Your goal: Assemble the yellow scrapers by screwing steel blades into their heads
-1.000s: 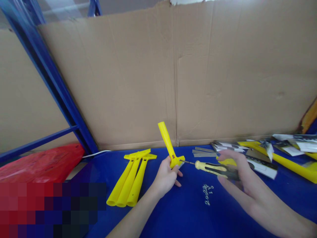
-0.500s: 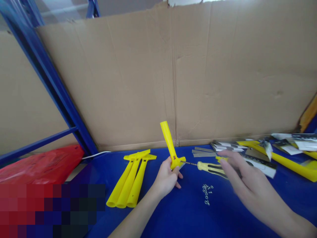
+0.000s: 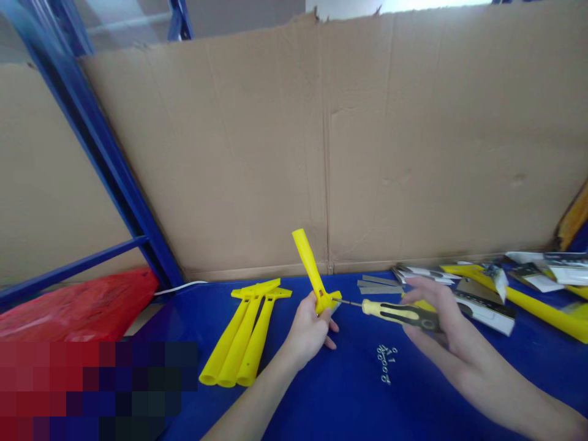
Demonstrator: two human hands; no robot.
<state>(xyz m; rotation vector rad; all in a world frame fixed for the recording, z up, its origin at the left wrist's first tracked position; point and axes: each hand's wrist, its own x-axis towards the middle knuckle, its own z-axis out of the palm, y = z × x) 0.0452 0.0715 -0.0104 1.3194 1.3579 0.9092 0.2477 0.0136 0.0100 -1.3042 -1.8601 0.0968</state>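
Note:
My left hand (image 3: 309, 329) is closed round the head of a yellow T-shaped plastic handle (image 3: 307, 260), whose tube points up and away. A screwdriver (image 3: 390, 312) with a cream and black grip lies nearly level, its tip meeting the side of that head. My right hand (image 3: 452, 340) has its thumb and fingers around the rear end of the screwdriver grip. What the tip turns in is too small to make out. Below the screwdriver, small metal screws and nuts (image 3: 384, 362) lie on the blue table (image 3: 340, 398).
Three more yellow T-shaped handles (image 3: 234, 343) lie side by side at left. Flat grey metal strips (image 3: 379, 285) are near the cardboard wall (image 3: 257, 153). At right are printed packets (image 3: 487, 313) and a long yellow tool (image 3: 542, 309). Red plastic (image 3: 92, 300) sits by the blue frame (image 3: 114, 165).
My right hand's fingers have shifted around the screwdriver's rear end, and the grip has turned to show more of its black part. My left hand keeps its hold; the yellow handle tilts slightly left.

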